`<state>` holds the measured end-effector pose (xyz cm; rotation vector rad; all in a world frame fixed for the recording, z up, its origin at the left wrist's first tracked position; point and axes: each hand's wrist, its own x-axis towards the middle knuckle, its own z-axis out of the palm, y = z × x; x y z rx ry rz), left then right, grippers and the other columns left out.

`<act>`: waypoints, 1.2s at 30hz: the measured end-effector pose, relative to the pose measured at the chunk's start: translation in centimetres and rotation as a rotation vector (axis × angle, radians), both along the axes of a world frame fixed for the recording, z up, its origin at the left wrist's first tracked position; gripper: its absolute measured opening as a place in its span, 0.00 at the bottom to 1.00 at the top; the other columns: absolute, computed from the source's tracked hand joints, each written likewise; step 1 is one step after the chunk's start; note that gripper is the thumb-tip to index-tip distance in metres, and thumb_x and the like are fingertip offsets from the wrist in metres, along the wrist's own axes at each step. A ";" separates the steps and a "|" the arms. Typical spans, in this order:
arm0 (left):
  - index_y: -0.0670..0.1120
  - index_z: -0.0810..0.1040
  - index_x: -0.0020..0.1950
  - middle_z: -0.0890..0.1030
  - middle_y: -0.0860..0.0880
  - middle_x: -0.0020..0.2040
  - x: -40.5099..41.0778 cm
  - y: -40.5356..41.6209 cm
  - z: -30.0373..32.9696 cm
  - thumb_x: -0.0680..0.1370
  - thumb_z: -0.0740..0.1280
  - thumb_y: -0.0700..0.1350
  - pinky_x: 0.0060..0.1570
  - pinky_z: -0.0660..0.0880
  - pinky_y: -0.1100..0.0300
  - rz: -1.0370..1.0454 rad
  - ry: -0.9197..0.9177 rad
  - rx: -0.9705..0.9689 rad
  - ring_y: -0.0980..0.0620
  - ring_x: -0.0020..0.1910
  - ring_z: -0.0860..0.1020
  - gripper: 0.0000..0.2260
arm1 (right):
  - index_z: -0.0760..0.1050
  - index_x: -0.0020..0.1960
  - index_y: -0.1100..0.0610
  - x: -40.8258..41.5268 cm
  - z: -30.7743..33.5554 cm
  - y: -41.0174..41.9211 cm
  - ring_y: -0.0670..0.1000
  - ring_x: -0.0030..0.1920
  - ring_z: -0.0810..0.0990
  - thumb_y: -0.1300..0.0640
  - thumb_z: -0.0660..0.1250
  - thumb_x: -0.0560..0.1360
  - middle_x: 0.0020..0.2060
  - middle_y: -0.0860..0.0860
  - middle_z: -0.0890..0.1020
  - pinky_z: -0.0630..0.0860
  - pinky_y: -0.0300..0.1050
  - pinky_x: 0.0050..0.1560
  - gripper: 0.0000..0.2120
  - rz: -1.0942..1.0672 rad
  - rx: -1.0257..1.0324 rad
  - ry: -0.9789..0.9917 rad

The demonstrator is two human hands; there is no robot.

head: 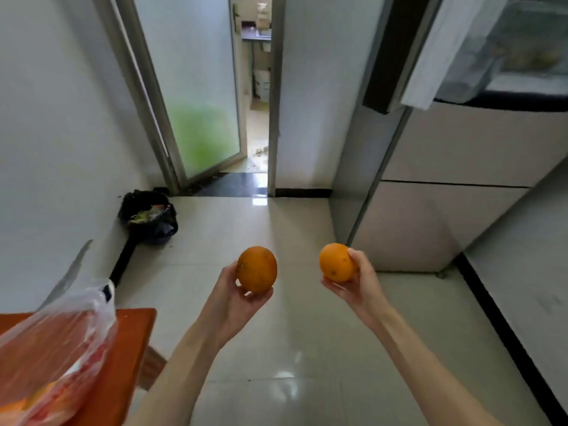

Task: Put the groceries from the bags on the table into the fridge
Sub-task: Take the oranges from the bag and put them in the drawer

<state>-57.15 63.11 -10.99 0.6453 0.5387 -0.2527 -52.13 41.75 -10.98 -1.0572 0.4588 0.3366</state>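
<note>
Two oranges up in the air over the floor: left hand [236, 298] cups the left orange [257, 269], right hand [356, 282] wraps the right orange [336, 262]. I'd guess they're firm, moderately heavy, prone to roll, so palm underneath is best. Fridge [461, 167] sits ahead-right.

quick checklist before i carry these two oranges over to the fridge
1. Left hand grips its orange, fingers curled under it: ok.
2. Right hand grips the other orange: ok.
3. Fridge upper door open: ok, it stands swung out, shelves showing behind.
4. Free room on the shelves: cannot tell, the view is blurred.
5. Floor between the person and the fridge free of obstacles: ok; the bin sits off by the wall.
6. Bag resting steady on the table: cannot tell.
</note>
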 end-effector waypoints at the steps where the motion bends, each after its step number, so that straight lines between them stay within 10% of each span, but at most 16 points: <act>1: 0.47 0.71 0.59 0.68 0.40 0.61 0.8 -2.5 0.0 0.79 0.59 0.49 0.41 0.81 0.52 -0.025 0.001 -0.011 0.42 0.54 0.74 0.11 | 0.72 0.52 0.53 0.0 0.2 -2.7 0.54 0.47 0.78 0.53 0.61 0.77 0.53 0.58 0.75 0.80 0.52 0.44 0.06 -0.040 0.031 -0.008; 12: 0.44 0.69 0.60 0.68 0.42 0.63 8.7 -29.9 1.9 0.72 0.71 0.46 0.53 0.75 0.50 -0.314 -0.056 0.013 0.43 0.59 0.72 0.20 | 0.65 0.66 0.64 2.5 4.3 -29.8 0.60 0.58 0.75 0.54 0.65 0.76 0.62 0.61 0.69 0.82 0.49 0.41 0.23 -0.326 0.069 -0.158; 17: 0.44 0.70 0.59 0.73 0.46 0.55 14.4 -37.8 3.5 0.76 0.64 0.41 0.47 0.80 0.55 -0.487 -0.199 0.218 0.48 0.54 0.75 0.12 | 0.66 0.63 0.59 6.5 5.9 -37.7 0.59 0.59 0.74 0.52 0.63 0.77 0.63 0.60 0.69 0.80 0.50 0.43 0.18 -0.393 0.091 -0.165; 20: 0.42 0.70 0.64 0.75 0.44 0.59 18.7 -41.5 4.1 0.68 0.70 0.46 0.51 0.79 0.52 -0.536 -0.296 0.363 0.50 0.49 0.81 0.25 | 0.65 0.62 0.59 9.9 6.4 -41.8 0.59 0.59 0.73 0.57 0.63 0.77 0.61 0.59 0.69 0.77 0.49 0.45 0.16 -0.427 0.084 -0.176; 29: 0.48 0.62 0.68 0.67 0.49 0.61 35.0 -53.7 9.3 0.72 0.70 0.48 0.45 0.77 0.59 -0.422 -0.595 0.780 0.50 0.55 0.74 0.28 | 0.70 0.60 0.56 26.5 12.5 -51.8 0.52 0.53 0.76 0.58 0.65 0.76 0.54 0.52 0.73 0.76 0.52 0.56 0.13 -0.311 -0.219 -0.406; 36: 0.51 0.65 0.68 0.67 0.52 0.59 48.0 -60.3 18.6 0.73 0.71 0.49 0.49 0.70 0.63 -0.149 -0.880 1.043 0.57 0.50 0.72 0.26 | 0.64 0.69 0.58 40.5 19.9 -56.9 0.53 0.55 0.76 0.49 0.66 0.75 0.61 0.54 0.71 0.76 0.42 0.42 0.26 -0.397 -0.548 -0.600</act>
